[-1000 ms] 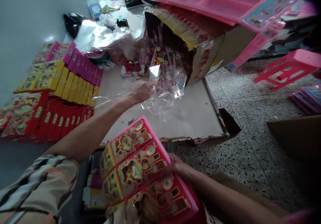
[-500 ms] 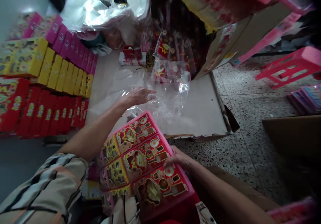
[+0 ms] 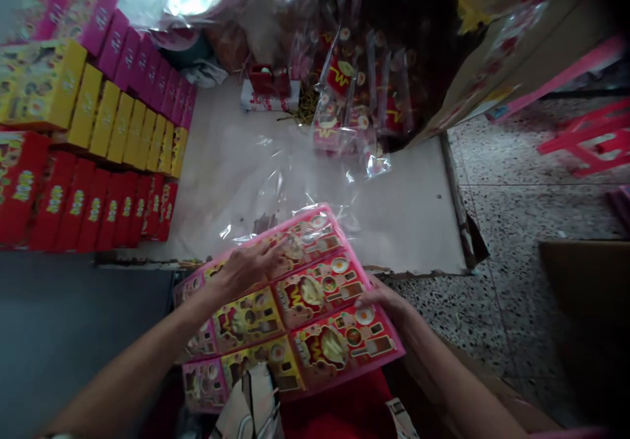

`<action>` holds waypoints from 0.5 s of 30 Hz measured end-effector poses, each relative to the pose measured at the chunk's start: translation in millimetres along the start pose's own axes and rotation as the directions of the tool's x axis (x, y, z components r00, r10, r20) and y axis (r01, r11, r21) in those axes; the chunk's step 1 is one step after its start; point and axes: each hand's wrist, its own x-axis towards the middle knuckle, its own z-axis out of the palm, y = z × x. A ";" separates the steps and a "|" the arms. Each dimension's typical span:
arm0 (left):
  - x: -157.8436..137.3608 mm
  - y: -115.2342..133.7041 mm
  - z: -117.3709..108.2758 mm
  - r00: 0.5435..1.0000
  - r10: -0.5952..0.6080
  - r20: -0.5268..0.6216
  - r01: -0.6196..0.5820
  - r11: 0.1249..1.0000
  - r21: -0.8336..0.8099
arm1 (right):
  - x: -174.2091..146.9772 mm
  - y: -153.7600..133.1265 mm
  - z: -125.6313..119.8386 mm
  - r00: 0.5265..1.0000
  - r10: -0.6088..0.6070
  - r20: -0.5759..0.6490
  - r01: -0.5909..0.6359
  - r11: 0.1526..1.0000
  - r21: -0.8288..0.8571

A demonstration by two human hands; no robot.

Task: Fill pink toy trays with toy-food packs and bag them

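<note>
A pink tray (image 3: pixel 353 252) is tilted over my lap, its far edge at the front of the table. In it sit several flat boxes in rows: red boxes (image 3: pixel 298 321), yellow boxes (image 3: pixel 241 324) and pink ones at the left, printed with food and utensils. My right hand (image 3: pixel 386 300) grips the tray's right side, thumb on top and the other fingers hidden beneath. Across the upper boxes reaches my left hand (image 3: pixel 249 267), fingers stretched out; whether it touches them I cannot tell. Clear plastic film (image 3: pixel 290 180) lies just beyond the tray.
Stacks of purple boxes (image 3: pixel 132 58), yellow boxes (image 3: pixel 105 114) and red boxes (image 3: pixel 79 206) line the table's left. A tape dispenser (image 3: pixel 270 81) stands at the back beside bagged red packs (image 3: pixel 339 84). Right of the table (image 3: pixel 408 209) are a large carton (image 3: pixel 506 58) and a red stool (image 3: pixel 590 137).
My left hand has come back from over the plastic film to the tray's upper boxes. The tray has turned and shows more of its left side. My right hand keeps its grip.
</note>
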 end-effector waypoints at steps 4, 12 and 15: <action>-50.1 26.9 36.3 0.997 0.069 0.043 -0.063 0.991 -0.121 | -29.3 4.1 -55.3 0.964 0.028 -0.263 -0.024 1.000 0.017; -70.4 28.6 40.1 0.983 -0.171 -0.068 0.130 0.906 -0.403 | -67.3 45.9 -135.7 0.818 0.003 -0.575 -0.077 0.992 -0.104; -58.0 -17.1 32.6 0.621 -0.719 -0.312 0.629 0.695 -0.347 | -79.5 57.3 -141.6 0.785 -0.110 -0.610 -0.095 0.951 -0.294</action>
